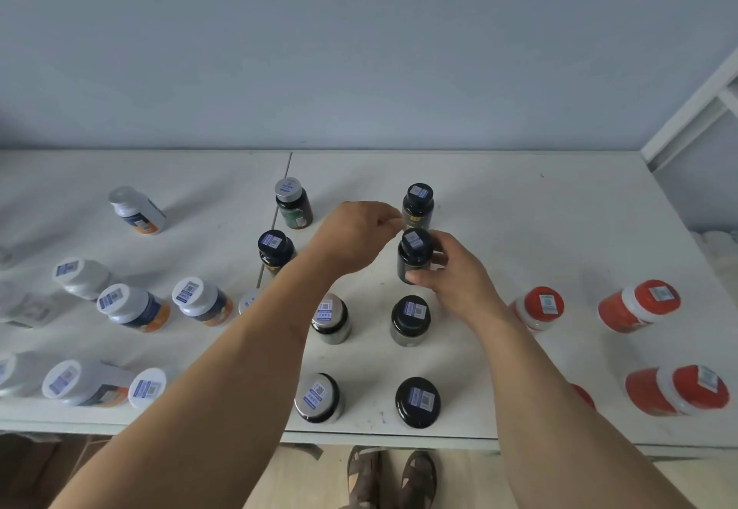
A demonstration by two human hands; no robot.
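My right hand (455,277) grips a small dark bottle with a black cap (415,255), fingers and thumb curled round its body, held upright over the white table (539,229). My left hand (353,239) reaches across beside it with curled fingers, its fingertips close to a second dark black-capped bottle (418,207) standing just behind; whether they touch it I cannot tell. Every cap carries a small blue-and-white label.
Dark jars (410,319) stand in rows in the middle, another dark bottle (275,249) under my left forearm. White-capped bottles (131,307) fill the left side, red jars (635,307) the right. A white frame (695,109) leans at the far right corner.
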